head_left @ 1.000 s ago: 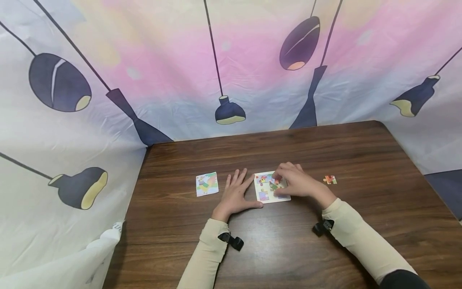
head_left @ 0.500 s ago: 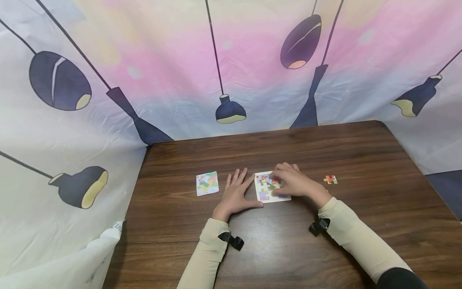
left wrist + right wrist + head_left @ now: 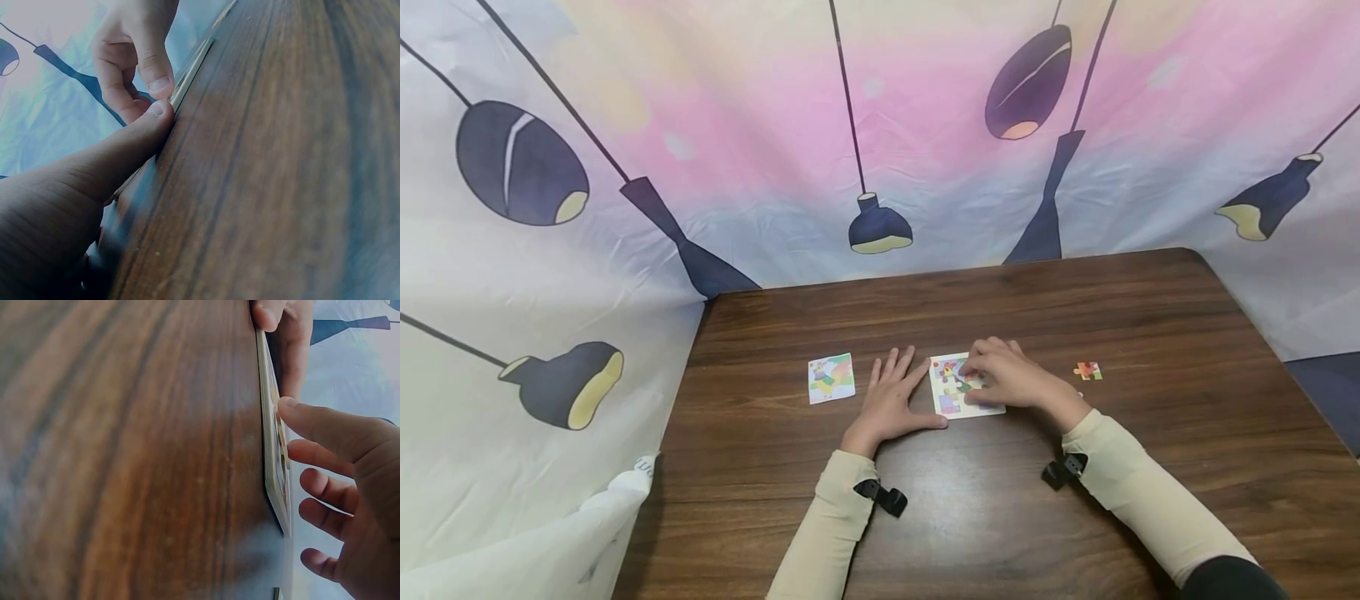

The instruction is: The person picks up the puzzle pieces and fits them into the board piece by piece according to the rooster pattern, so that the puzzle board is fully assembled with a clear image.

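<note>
Jigsaw puzzle board (image 3: 977,414): here it is, flat on the wooden table (image 3: 958,500) between both hands, its pale rim showing along the near side.
Left hand (image 3: 889,411): spread wide on the table, no grasp here; forefinger and thumb stretch well apart and touch the board's left edge, bracing it by the look of things.
Right hand (image 3: 1021,380): over the board, fingers bent, thumb and forefinger pinching a greenish puzzle piece (image 3: 965,387) from either side.
On the board: a red-and-yellow piece (image 3: 949,370) upper left, a lilac piece (image 3: 949,404) lower left; the right half is hidden under the hand, so no calling that side.
Step in hand: seating the greenish piece, I judge, lining it up with its neighbours; whether its tabs have locked, I can't tell.
Waiting at the right: one loose orange-and-red piece (image 3: 1087,371), well apart from the board, untouched.
Over on the left: a square picture card (image 3: 831,379), face up, perhaps the pattern to follow.
Next move calls for: a small twist or slide until the tabs agree, then a flat fingertip press, with the left hand holding the board steady.
</note>
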`<control>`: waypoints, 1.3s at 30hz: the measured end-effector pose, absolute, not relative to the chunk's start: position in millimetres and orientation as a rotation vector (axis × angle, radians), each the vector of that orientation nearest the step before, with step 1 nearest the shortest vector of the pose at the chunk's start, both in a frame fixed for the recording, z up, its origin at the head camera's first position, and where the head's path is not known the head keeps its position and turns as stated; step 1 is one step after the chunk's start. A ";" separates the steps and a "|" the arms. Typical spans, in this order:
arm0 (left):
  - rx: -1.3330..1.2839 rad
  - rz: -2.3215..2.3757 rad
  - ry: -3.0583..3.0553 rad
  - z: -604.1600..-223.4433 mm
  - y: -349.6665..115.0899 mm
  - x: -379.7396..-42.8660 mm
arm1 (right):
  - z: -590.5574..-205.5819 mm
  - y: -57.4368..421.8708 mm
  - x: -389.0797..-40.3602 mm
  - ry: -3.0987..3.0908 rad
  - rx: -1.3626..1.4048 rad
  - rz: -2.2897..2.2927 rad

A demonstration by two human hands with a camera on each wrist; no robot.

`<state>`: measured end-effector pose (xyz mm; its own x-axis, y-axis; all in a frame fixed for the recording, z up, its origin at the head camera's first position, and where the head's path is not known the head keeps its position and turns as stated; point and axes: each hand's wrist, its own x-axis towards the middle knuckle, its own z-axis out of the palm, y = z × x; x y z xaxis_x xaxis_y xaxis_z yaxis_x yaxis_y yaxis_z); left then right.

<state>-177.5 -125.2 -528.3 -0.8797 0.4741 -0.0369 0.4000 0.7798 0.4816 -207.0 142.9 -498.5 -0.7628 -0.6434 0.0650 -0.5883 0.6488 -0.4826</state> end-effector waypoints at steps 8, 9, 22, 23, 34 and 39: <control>0.695 0.707 2.815 -527.0 -124.6 -177.2 | -499.4 147.5 -204.3 2.729 -1.063 -0.776; 0.695 0.709 2.814 -526.8 -124.7 -177.0 | -500.1 148.8 -203.9 2.730 -1.068 -0.796; 0.677 0.702 2.819 -530.9 -125.3 -177.8 | -502.1 214.8 -202.2 2.869 -0.832 -0.944; 0.677 0.702 2.818 -531.0 -125.4 -177.9 | -501.8 221.3 -201.3 2.878 -0.807 -0.937; 0.679 0.687 2.821 -530.2 -126.1 -178.0 | -503.6 249.2 -195.9 2.911 -0.716 -0.823; 0.681 0.691 2.815 -529.5 -125.4 -177.6 | -505.6 245.3 -195.8 2.920 -0.705 -0.775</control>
